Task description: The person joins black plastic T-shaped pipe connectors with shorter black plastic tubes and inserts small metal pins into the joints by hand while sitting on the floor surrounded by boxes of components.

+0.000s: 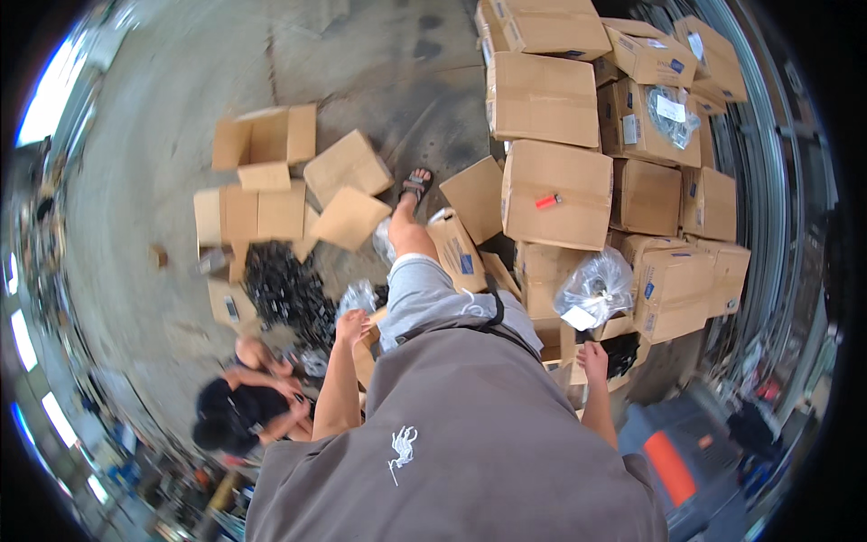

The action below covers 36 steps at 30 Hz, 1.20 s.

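My left hand [354, 326] hangs out at my side with its fingers loosely apart, and nothing shows in it. Beyond it lie a clear plastic bag [358, 296] and a heap of small black parts [287, 291] on the floor. On my other side, my right hand [592, 359] has its fingers curled in, and no object shows in them. Close by the right hand is an opened carton holding black parts [619, 355]. Just past this carton, a filled clear plastic bag [596, 291] with a white label rests on the boxes.
Stacked cardboard boxes [553, 197] rise at the right, with a red object [548, 201] on one. Opened cartons [262, 144] lie ahead to the left. Another person [244, 404] crouches at the left by the black heap. A dark grey bin [686, 461] stands at the lower right.
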Each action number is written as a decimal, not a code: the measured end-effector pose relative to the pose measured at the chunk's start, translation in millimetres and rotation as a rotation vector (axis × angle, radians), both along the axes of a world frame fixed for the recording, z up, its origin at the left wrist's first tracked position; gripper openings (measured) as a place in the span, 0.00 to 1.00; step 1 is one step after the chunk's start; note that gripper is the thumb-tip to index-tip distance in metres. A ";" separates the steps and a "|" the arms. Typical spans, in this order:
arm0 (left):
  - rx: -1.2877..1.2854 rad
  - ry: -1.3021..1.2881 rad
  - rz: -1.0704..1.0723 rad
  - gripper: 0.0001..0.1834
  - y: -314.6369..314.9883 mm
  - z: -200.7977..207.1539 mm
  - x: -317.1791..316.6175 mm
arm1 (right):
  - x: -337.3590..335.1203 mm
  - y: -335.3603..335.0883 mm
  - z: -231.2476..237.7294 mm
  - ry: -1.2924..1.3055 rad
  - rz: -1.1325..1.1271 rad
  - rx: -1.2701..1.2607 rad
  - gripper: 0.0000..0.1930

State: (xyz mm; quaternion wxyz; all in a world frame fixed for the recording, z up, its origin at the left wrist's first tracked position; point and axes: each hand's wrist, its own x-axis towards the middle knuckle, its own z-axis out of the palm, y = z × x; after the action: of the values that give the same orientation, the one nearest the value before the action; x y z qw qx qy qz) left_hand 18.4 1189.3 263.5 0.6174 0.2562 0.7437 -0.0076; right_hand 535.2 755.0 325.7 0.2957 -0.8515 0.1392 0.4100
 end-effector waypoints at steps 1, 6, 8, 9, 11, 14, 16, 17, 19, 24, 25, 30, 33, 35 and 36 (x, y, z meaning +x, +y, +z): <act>0.016 0.049 -0.067 0.12 64.5 -1.6 23.9 | -24.2 9.6 2.6 0.024 -0.108 -0.037 0.20; 0.309 -0.123 -0.273 0.14 315.1 4.6 107.9 | -124.5 128.2 49.0 0.343 -0.040 -0.314 0.20; 0.329 -0.204 -0.306 0.18 379.5 40.1 167.8 | -139.5 150.5 62.4 0.351 -0.207 -0.254 0.22; 0.320 -0.199 -0.371 0.19 404.4 39.9 182.1 | -149.7 171.3 67.8 0.272 -0.241 -0.303 0.21; 0.289 -0.210 -0.496 0.20 443.3 37.4 217.2 | -171.3 174.1 75.0 0.111 -0.291 -0.341 0.20; 0.246 -0.221 -0.760 0.19 465.7 29.9 260.2 | -203.6 200.0 81.5 0.046 -0.499 -0.281 0.19; 0.208 -0.246 -0.914 0.16 470.1 22.4 286.1 | -236.7 209.1 83.2 0.037 -0.628 -0.244 0.18; 0.211 -0.277 -1.062 0.17 472.1 14.2 298.3 | -264.8 202.8 77.6 0.029 -0.671 -0.236 0.18; 0.255 -0.310 -1.360 0.18 478.9 3.7 322.2 | -299.7 246.8 76.2 0.038 -0.751 -0.272 0.14; 0.460 -0.193 -1.820 0.17 452.4 18.3 406.1 | -419.7 312.2 33.8 0.234 -1.017 -0.081 0.14; 0.415 -0.200 -1.926 0.17 434.7 28.5 420.6 | -486.6 293.8 4.0 0.273 -1.174 0.116 0.12; 0.264 -0.112 -2.431 0.23 319.6 -35.3 481.9 | -629.3 376.4 -82.0 0.124 -1.016 0.220 0.12; 0.258 -0.036 -2.655 0.26 245.8 -142.0 476.1 | -505.1 410.7 -66.0 0.089 -0.789 -0.011 0.13; 0.253 -0.039 -2.660 0.30 189.0 -200.4 477.7 | -460.1 419.4 -83.1 0.075 -0.690 -0.050 0.13; 0.298 -0.013 -2.645 0.34 170.8 -251.7 465.3 | -442.4 414.1 -102.8 0.099 -0.605 -0.088 0.14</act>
State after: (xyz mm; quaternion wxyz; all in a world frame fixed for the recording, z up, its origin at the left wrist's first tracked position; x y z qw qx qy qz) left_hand 483.7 1360.2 11.8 0.1151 0.8459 -0.0726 -0.5157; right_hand 92.8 1169.0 222.9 0.3601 -0.7625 0.4180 0.3379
